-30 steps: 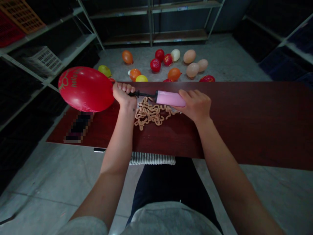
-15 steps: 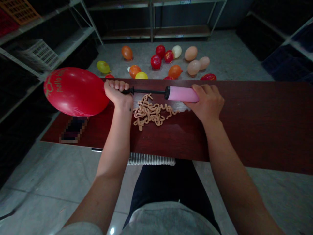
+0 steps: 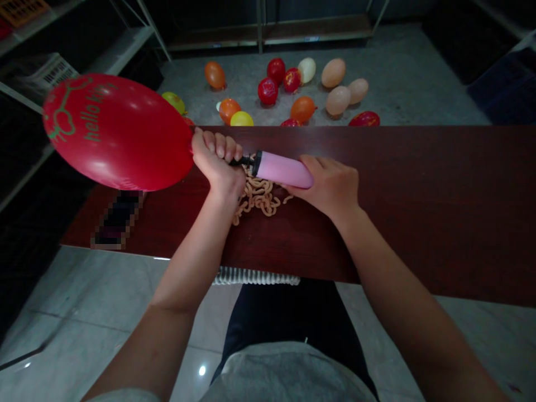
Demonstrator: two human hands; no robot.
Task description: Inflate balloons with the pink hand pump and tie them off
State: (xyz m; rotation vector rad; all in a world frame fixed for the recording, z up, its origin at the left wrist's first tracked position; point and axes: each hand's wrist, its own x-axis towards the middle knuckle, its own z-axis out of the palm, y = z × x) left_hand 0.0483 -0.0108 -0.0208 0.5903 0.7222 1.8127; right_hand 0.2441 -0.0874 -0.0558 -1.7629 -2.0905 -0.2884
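The person's left hand (image 3: 218, 159) was clenched in a tight fist, knuckles up and fingers curled fully shut, at the spot where the neck of a red balloon (image 3: 117, 131) met the front end of a pink hand pump (image 3: 285, 169). The join itself was hidden inside the fist. The balloon, swollen large and printed with green lettering, bulged away toward nine o'clock from that fist and hung over the left end of the dark red table (image 3: 419, 195). The right hand (image 3: 330, 184) sat at three o'clock from the left one, its fingers wrapped closed about the rear end of the pump's pink barrel. Only a short piece of black rod (image 3: 245, 161) showed between the fist and the barrel. At six o'clock from the pump, a tangle of limp tan balloons (image 3: 259, 198) lay on the tabletop, partly covered by the left wrist. A pixelated dark object (image 3: 115, 220) lay on the table at six o'clock from the red balloon. Beyond the table's far edge, toward twelve o'clock, a scatter of inflated balloons (image 3: 337, 100) in red, orange, yellow, white and beige rested on the grey floor (image 3: 397, 95) in front of metal shelving (image 3: 314, 28).
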